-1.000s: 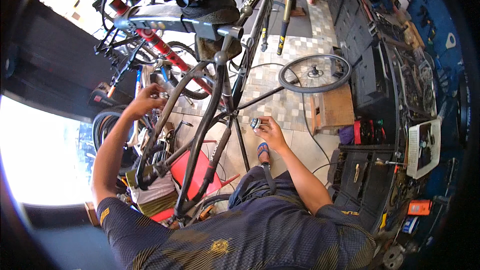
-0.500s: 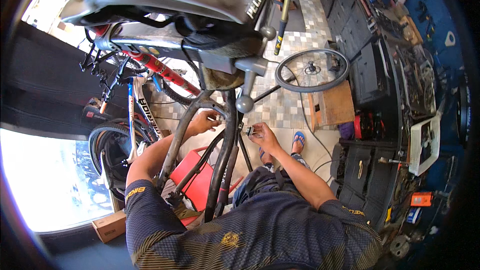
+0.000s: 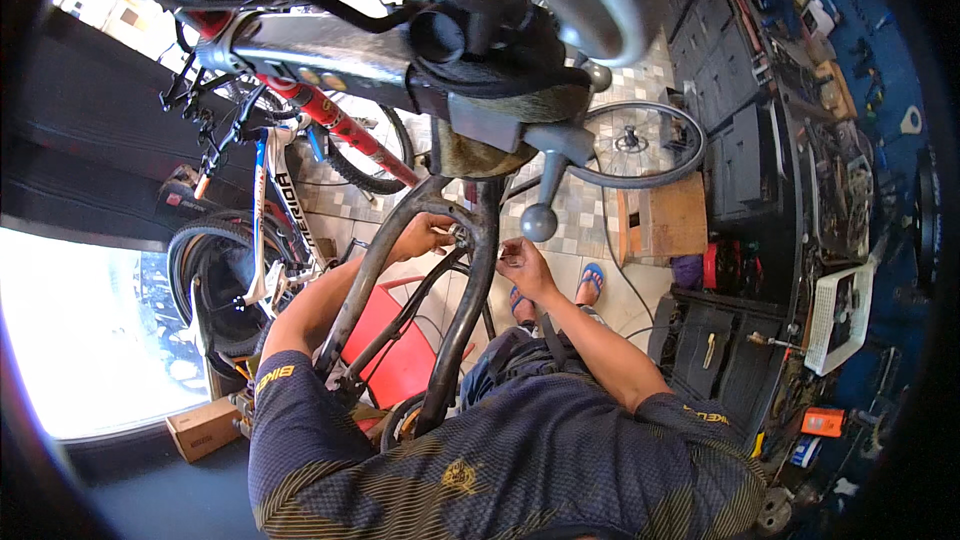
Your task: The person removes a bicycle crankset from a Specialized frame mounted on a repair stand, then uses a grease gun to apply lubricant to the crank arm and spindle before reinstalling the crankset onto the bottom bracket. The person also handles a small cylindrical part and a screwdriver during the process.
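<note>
A dark bicycle frame hangs in a stand clamp, with a grey ball-ended handle below the clamp. My left hand has its fingers curled at a small silvery part beside the frame's junction. My right hand is pinched just right of that junction; what is between its fingertips is too small to make out. A large saddle fills the top of the view.
Left are parked bicycles and a cardboard box; below the frame, a red chair. Right are a wheel on a wooden box, a hose, drawers, a tool wall and a white basket.
Both my hands have moved inward to the frame's junction, the left coming rightward from outside the frame. The saddle and clamp now loom larger across the top of the view.
</note>
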`<state>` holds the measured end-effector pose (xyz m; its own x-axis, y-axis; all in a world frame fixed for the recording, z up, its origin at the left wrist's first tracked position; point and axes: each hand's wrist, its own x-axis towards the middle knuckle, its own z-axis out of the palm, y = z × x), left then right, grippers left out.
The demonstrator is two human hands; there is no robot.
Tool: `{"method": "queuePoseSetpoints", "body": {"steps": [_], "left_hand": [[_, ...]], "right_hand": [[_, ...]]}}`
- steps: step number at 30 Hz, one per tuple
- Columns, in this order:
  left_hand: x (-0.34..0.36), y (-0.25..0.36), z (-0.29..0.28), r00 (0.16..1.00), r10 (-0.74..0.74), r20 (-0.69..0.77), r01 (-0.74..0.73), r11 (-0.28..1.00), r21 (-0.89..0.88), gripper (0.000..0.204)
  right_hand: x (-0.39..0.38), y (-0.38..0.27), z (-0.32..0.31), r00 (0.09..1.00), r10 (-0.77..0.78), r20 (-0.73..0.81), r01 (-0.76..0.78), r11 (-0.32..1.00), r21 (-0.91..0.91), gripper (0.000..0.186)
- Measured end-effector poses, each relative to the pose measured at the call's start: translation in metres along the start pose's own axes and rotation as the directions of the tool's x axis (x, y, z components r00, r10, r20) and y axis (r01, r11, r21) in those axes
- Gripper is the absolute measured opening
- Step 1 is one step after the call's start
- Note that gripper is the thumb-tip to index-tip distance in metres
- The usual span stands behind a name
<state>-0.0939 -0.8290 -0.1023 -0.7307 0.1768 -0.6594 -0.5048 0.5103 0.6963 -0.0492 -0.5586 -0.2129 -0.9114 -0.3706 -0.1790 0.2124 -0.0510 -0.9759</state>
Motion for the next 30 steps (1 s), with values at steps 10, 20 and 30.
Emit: {"method": "queuePoseSetpoints", "body": {"steps": [10, 20, 30], "left_hand": [[0.031, -0.051, -0.021, 0.975, 0.051, 0.217, -0.025, 0.992, -0.12, 0.052], [0.032, -0.048, -0.022, 0.979, 0.087, 0.182, -0.061, 0.988, -0.141, 0.041], [0.038, -0.066, -0.029, 0.983, 0.097, 0.156, -0.068, 0.982, -0.177, 0.03]], "right_hand": [[0.0, -0.009, 0.004, 0.999, 0.035, -0.034, -0.04, 0.991, -0.126, 0.052], [-0.002, -0.023, -0.002, 0.999, -0.047, 0.019, 0.049, 0.985, -0.164, 0.054], [-0.002, -0.02, -0.001, 0.997, -0.079, 0.002, 0.078, 0.978, -0.195, 0.054]]}}
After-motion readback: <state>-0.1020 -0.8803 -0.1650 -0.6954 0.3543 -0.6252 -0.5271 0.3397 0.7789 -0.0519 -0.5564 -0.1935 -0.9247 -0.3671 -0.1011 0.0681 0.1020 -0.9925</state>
